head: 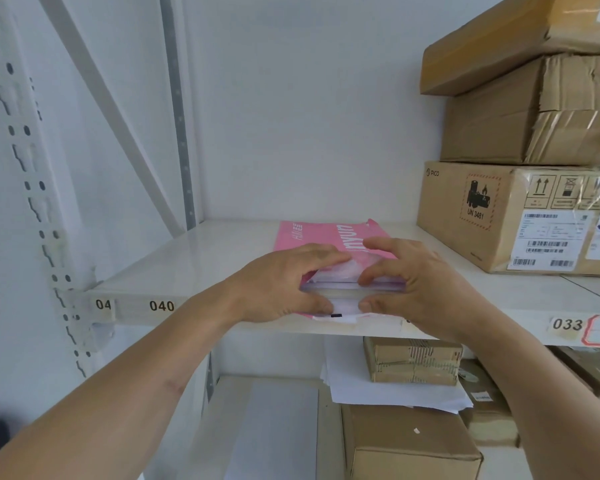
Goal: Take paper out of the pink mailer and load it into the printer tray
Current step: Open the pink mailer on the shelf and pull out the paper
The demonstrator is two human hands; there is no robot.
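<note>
A pink mailer (321, 235) with white print lies flat on a white shelf (194, 261), its open end facing me at the shelf's front edge. A stack of white paper (345, 294) shows in that open mouth. My left hand (278, 285) grips the left side of the opening, fingers on top and thumb under the stack. On the right side, my right hand (416, 275) pinches the mailer's upper flap and the paper edge. No printer or tray is in view.
Stacked cardboard boxes (520, 213) fill the shelf's right side, close to my right hand. The shelf edge carries labels 040 (161, 305) and 033. Below, a lower shelf holds loose white sheets (388, 386) and more cardboard boxes (413, 441). A slotted metal upright (35, 188) stands at the left.
</note>
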